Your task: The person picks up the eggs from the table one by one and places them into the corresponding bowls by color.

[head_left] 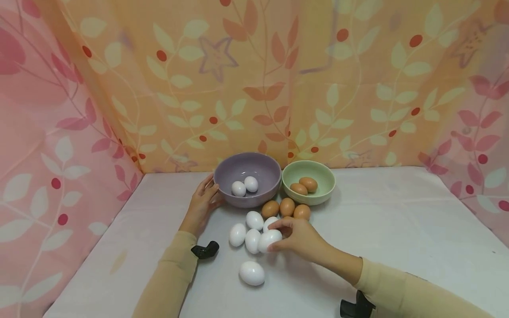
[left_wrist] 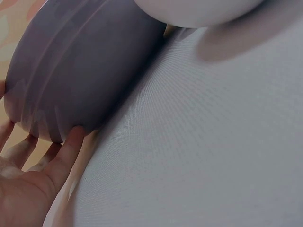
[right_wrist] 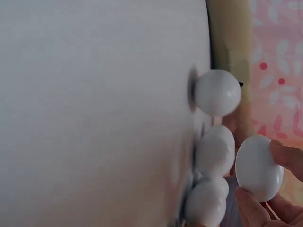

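My right hand pinches a white egg between thumb and fingers, over the cluster of white eggs. The right wrist view shows this held egg up off the table, beside other white eggs. On the left, the fingertips of my left hand press against the outer wall of the purple bowl, fingers spread along its side in the left wrist view. Two white eggs lie inside that bowl. Two brown eggs lie in the green bowl to its right.
Three brown eggs sit in front of the bowls, with several white eggs nearer me. One white egg lies apart at the front. A patterned curtain hangs behind the white-covered table.
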Demonstrator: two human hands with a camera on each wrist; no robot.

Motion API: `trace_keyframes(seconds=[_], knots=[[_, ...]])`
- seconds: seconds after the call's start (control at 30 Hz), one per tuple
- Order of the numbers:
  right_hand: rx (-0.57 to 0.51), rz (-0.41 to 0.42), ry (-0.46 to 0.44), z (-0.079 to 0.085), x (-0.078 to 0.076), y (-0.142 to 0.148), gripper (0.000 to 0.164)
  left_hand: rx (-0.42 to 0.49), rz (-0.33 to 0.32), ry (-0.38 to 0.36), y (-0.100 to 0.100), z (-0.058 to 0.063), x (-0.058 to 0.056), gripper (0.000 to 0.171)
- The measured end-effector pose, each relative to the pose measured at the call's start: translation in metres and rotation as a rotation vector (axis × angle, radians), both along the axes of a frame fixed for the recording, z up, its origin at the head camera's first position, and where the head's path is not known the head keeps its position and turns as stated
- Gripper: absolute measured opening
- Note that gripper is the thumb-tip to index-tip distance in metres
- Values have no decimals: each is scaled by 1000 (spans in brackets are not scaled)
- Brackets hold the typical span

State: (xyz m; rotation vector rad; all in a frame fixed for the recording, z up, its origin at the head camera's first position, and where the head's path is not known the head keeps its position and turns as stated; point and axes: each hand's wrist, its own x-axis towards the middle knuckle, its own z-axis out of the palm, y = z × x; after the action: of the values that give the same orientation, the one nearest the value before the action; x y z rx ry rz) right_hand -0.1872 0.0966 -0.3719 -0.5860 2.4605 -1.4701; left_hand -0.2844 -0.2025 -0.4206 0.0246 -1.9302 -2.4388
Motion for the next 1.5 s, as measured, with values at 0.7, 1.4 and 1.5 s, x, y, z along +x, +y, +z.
trace_keyframes(seconds=[0.7, 1.4, 1.5], knots=[[-38, -60, 23, 45, -88, -22, 45, 3, 5, -9, -2, 0, -2, 58], [99, -127, 32, 26, -143, -46, 46, 19, 15, 11, 1, -6, -4, 57], [94, -114, 7, 26, -146, -51, 44, 19, 12, 14, -1, -6, -4, 58]])
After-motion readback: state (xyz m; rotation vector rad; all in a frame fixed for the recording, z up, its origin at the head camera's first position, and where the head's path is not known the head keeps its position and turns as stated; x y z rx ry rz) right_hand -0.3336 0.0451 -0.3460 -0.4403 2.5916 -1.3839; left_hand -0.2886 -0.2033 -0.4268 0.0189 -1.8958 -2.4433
